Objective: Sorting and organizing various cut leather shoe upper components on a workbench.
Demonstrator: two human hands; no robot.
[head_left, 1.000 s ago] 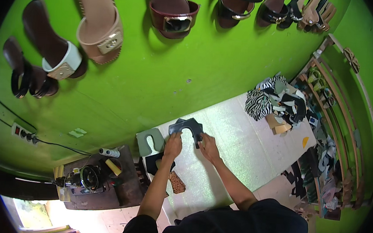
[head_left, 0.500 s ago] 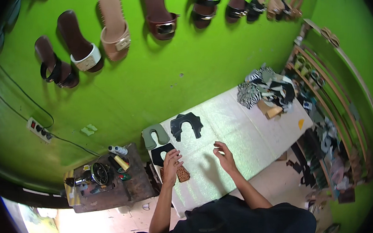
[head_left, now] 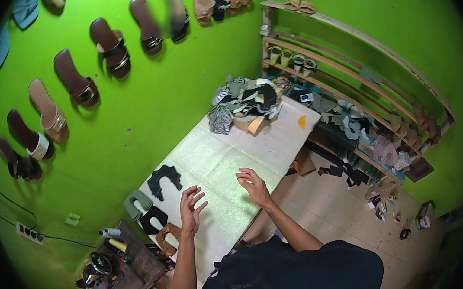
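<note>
My left hand [head_left: 191, 211] hovers over the near part of the white worktable [head_left: 225, 160], fingers spread, holding nothing. My right hand [head_left: 253, 185] floats open above the table's right edge, also empty. Left of my left hand lie flat cut shoe-upper pieces: a black one [head_left: 163, 181], a grey-green one [head_left: 137, 204], another black one [head_left: 152, 220] and a brown patterned one [head_left: 167, 239]. Neither hand touches them.
A heap of patterned and dark cut pieces [head_left: 245, 105] covers the table's far end. Sandals [head_left: 76, 83] hang on the green wall. Wooden shelves [head_left: 356, 83] with materials stand at the right. A small bench with tools [head_left: 118, 266] sits near left; a power strip [head_left: 30, 233] lies below.
My hands held a black cut piece a second ago; it now lies flat on the table. Both hands have lifted off empty, and my view has swung to the right.
</note>
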